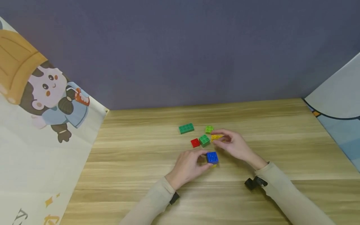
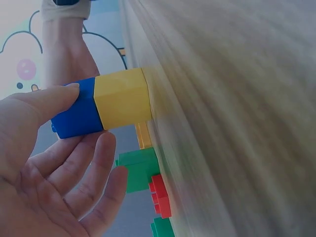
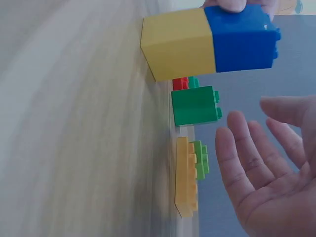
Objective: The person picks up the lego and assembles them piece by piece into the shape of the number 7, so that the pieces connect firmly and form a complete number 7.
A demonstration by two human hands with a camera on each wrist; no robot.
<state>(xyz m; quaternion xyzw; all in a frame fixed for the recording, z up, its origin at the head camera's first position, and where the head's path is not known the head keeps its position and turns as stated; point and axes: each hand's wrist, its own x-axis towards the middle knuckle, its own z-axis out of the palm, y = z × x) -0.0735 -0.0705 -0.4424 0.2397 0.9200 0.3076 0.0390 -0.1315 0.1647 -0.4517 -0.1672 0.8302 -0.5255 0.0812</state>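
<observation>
My left hand (image 1: 189, 166) pinches a blue building brick (image 1: 212, 158) between thumb and fingers. Under the blue brick sits a yellow brick (image 2: 123, 96) of similar size, joined to it as a two-brick stack standing on the table. Behind the stack, my right hand (image 1: 237, 146) holds nothing, its fingers loosely bent and spread from the thumb. Its fingertips are nearest a low, long yellow brick (image 3: 182, 177), which they partly cover in the head view. Just left of that lies a green square brick (image 1: 204, 140), with a thin red brick (image 1: 195, 142) beside it.
Farther back on the wooden table (image 1: 135, 162) lie a long dark green brick (image 1: 186, 128) and a small lime green brick (image 1: 209, 129). A dark grey panel (image 1: 180, 56) rises behind the table. Printed cartoon sheets (image 1: 31, 150) flank both sides.
</observation>
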